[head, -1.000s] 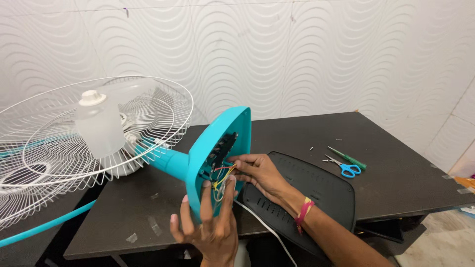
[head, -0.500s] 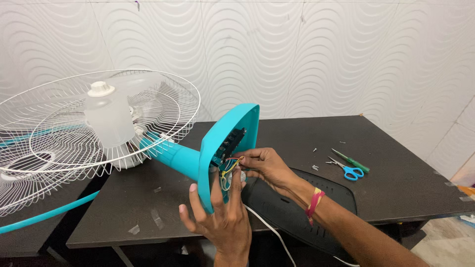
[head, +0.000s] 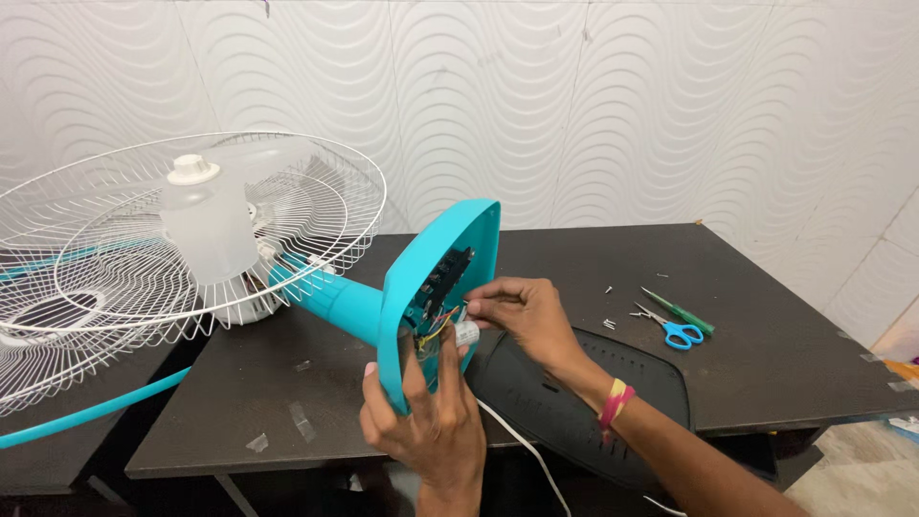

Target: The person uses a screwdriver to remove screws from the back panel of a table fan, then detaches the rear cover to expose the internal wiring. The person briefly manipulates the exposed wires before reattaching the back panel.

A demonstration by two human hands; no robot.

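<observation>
Inside the glossy teal plastic fan base (head: 436,278), coloured wires (head: 436,325); right hand (head: 522,311) pinches a small silver cylinder (head: 466,333), left hand (head: 426,421) grips the rim at 6 o'clock.

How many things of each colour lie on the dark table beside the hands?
Turquoise: 1, the fan base, gripped by the left hand while the right hand touches its wires.
Blue: 1, blue-handled scissors.
Green: 1, green screwdriver.
Black: 1, black base cover.
Total: 4
</observation>
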